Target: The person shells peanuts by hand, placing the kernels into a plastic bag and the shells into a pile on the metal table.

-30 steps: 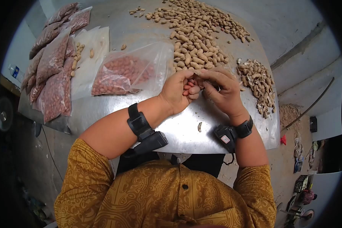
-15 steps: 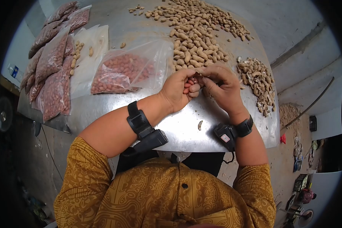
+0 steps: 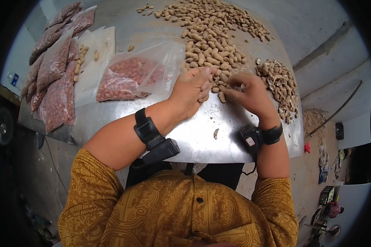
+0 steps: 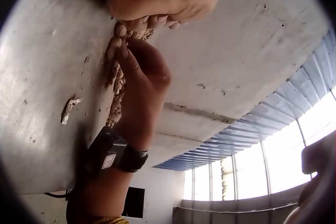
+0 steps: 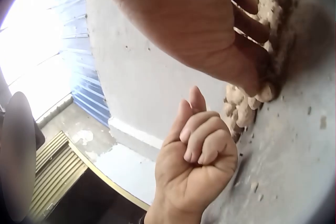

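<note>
My left hand [image 3: 190,91] is a loose fist in the head view, beside the near end of the unshelled peanut pile [image 3: 212,49]. In the right wrist view three fingers [image 5: 207,142] of it curl into the palm, while index finger and thumb point up; the red kernels in its palm are hidden now. Across a small gap, my right hand [image 3: 251,92] reaches down at the pile's near edge, thumb and fingers apart. Its thumb tip is right at an unshelled peanut [image 3: 221,97]. Pale shell bits [image 3: 237,87] show between thumb and fingers.
An open clear bag of red kernels [image 3: 130,78] lies left of the hands. Beyond it are flat empty bags [image 3: 97,68] with several peanuts on top, and stacked filled bags [image 3: 55,70]. Broken shells [image 3: 278,84] are heaped at right. One shell piece [image 3: 216,133] lies near the table's front.
The hands were together over a peanut shell, red kernels showing in the left palm. They have parted: the left fingers have closed over the palm, and the right hand has moved right, down to the peanuts.
</note>
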The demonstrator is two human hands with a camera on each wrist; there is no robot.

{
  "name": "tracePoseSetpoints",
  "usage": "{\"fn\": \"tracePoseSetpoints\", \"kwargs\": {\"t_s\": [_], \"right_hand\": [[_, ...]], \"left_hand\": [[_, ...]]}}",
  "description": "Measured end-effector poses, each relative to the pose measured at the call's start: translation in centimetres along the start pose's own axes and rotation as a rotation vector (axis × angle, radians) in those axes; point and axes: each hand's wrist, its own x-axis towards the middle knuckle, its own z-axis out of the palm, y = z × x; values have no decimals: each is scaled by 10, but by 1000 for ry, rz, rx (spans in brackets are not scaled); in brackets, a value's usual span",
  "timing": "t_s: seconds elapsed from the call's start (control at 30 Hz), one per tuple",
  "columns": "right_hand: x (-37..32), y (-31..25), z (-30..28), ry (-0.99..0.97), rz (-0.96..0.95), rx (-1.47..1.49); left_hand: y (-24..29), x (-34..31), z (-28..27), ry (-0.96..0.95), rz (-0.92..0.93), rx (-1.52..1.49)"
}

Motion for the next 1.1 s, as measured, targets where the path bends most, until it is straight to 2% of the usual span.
{"fn": "tracePoseSetpoints", "kwargs": {"t_s": [0.03, 0.13, 0.23, 0.33, 0.47, 0.57, 0.7, 0.87, 0.9, 1.0, 1.1], "right_hand": [[0, -4, 2, -121, 54, 9], [1, 3, 9, -97, 21, 9], [-1, 6, 7, 3, 35, 129], [0, 6, 6, 66, 198, 546], [0, 5, 14, 49, 165, 953], [0, 3, 14, -35, 163, 1038], [1, -1, 16, -70, 156, 1082], [-1, -2, 16, -120, 185, 1154], [-2, -6, 16, -129, 155, 1080], [-3, -15, 13, -158, 93, 896], [-2, -11, 14, -168, 75, 827]], "left_hand": [[0, 0, 1, 13, -3, -3], [0, 0, 3, 52, -10, -4], [-2, 3, 0, 85, -2, 13], [-3, 5, 0, 82, 27, 53], [-1, -2, 13, 57, 81, 181], [-2, -3, 14, 30, 116, 263], [2, -8, 16, -26, 150, 312], [-3, -4, 11, -74, 283, 464], [-5, -2, 9, -93, 318, 491], [-7, -1, 7, -72, 315, 579], [2, -7, 15, -57, 166, 502]]}}
